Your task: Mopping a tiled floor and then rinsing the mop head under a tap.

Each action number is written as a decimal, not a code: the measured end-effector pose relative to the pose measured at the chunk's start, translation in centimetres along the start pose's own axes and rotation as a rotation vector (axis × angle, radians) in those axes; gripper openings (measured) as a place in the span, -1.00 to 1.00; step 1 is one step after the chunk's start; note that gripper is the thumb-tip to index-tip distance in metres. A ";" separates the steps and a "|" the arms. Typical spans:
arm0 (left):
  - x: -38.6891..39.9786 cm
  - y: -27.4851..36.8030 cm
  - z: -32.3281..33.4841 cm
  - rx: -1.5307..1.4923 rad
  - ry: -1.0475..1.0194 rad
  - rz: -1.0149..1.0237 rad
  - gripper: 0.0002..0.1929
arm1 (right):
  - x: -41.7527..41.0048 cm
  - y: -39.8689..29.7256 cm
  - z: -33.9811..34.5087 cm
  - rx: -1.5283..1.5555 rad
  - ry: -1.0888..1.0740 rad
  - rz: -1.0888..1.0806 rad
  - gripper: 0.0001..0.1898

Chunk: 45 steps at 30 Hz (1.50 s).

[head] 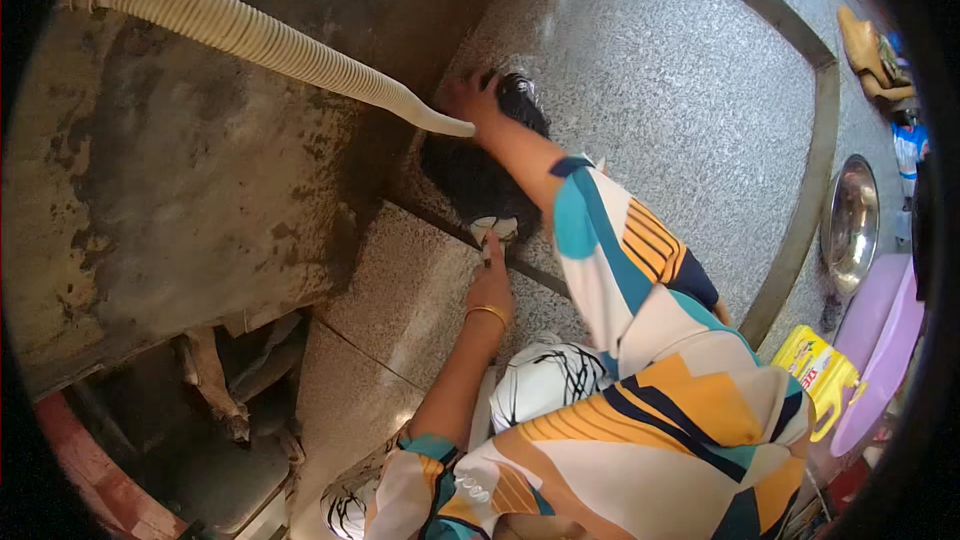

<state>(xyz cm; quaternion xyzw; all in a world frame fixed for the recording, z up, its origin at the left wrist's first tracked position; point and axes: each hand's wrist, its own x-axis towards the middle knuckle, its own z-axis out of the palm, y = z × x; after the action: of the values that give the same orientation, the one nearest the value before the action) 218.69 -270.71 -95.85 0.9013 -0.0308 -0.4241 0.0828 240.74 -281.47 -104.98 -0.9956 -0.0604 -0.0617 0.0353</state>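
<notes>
A black object (472,172) lies on the speckled stone floor against the wall's foot; its kind I cannot tell. At its near end is a pale piece (493,228). My left hand (491,292), with a gold bangle at the wrist, closes on that piece, its index finger stretched along it. Further off, my right hand (472,101) is at the black object's far end, beside a dark, glossy part (519,90). Shadow hides what its fingers touch. The tip of a cream corrugated hose (300,52) crosses in front of my right wrist.
A stained cement wall (202,165) rises on the left, above a dark opening with pieces of wood (214,382). A raised grey curb (806,187) curves round the right. Beyond it stand a steel bowl (853,225), a purple plastic tub (874,345) and a yellow container (814,375).
</notes>
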 end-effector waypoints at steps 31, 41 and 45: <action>18.8 -3.4 -10.0 -0.606 0.224 0.619 -0.53 | -16.9 -1.5 -6.9 0.738 0.192 -0.268 -0.78; 22.4 -6.9 -6.2 -0.072 0.556 0.316 -0.70 | -9.7 -0.8 -2.3 0.661 0.158 -0.072 -0.82; 20.4 0.3 -11.9 -0.101 0.211 0.197 -0.69 | -1.7 2.3 -0.5 0.772 -0.382 0.329 -0.73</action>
<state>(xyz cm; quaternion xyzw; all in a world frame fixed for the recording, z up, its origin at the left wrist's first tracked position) 240.84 -272.12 -103.86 0.9282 -0.0887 -0.3178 0.1720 239.25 -284.04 -104.83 -0.8995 0.0746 0.1565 0.4011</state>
